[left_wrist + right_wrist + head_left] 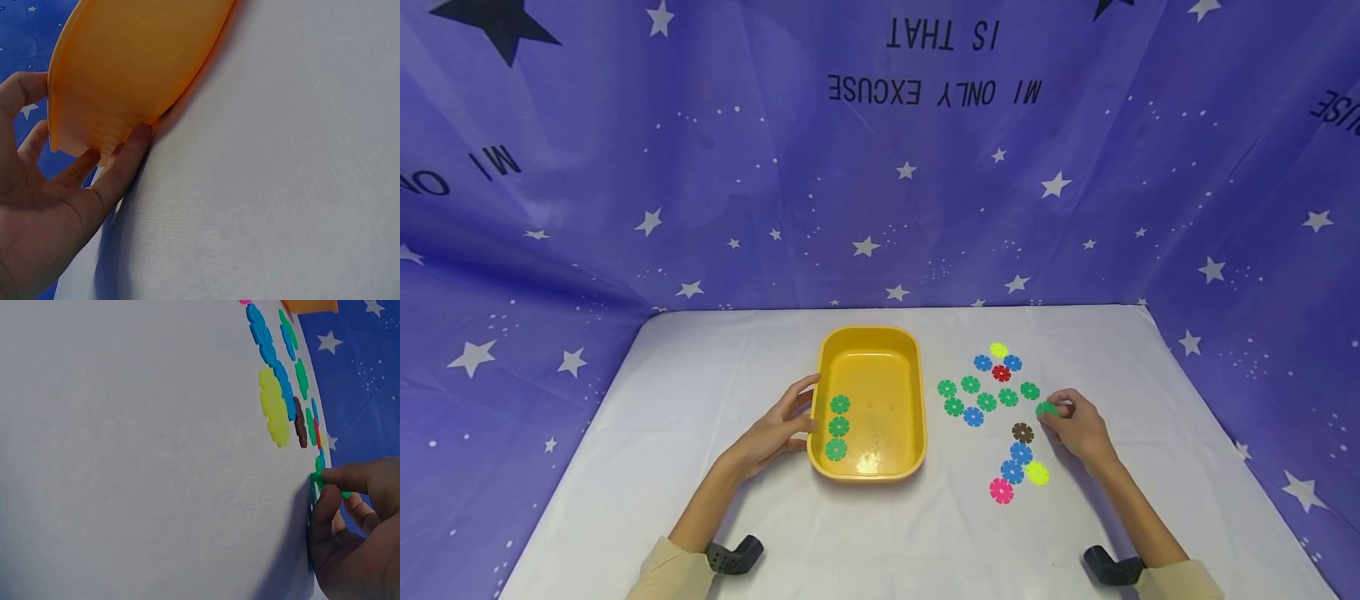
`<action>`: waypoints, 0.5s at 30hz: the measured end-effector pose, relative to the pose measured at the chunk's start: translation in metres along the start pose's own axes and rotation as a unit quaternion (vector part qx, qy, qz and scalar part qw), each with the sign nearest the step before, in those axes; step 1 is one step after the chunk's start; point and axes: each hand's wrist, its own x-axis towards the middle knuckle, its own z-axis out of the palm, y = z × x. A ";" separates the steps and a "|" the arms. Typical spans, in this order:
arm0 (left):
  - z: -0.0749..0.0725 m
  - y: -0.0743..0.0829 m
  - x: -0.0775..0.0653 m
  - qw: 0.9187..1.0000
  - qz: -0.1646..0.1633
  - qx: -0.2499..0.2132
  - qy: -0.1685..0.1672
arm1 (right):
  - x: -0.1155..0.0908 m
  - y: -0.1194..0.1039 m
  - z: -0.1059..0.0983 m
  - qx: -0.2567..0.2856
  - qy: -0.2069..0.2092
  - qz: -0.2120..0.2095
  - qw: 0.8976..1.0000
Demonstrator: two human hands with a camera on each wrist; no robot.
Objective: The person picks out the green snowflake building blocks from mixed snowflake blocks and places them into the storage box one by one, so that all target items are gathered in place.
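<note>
My right hand point(1081, 432) pinches a green notched plastic disc point(1047, 408) between thumb and fingertips at the right of the table. In the right wrist view, the green disc point(317, 477) shows at the fingertips. My left hand point(772, 432) rests its spread fingertips against the left outer side of a yellow plastic tub point(868, 479). The left wrist view shows those fingers point(128, 156) along the tub's outer wall. Inside the tub, three green discs point(838, 427) lie in a column along the left side.
Between tub and right hand lie several green discs point(987, 402). Blue discs point(973, 417), a red disc point(1001, 373), a brown disc point(1022, 432), yellow discs point(1037, 473) and a pink disc point(1002, 491) are scattered around. A starry purple curtain point(805, 200) surrounds the white-covered table point(700, 358).
</note>
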 end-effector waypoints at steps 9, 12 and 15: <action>0.000 0.000 0.000 1.000 -0.006 0.001 0.007 | -0.008 -0.029 0.007 0.067 -0.013 -0.077 0.995; 0.000 0.000 0.000 1.000 -0.002 0.000 0.002 | -0.012 -0.045 0.012 0.087 -0.024 -0.106 0.990; 0.000 0.000 0.000 1.000 -0.002 0.000 0.000 | -0.016 -0.061 0.020 0.098 -0.035 -0.126 0.987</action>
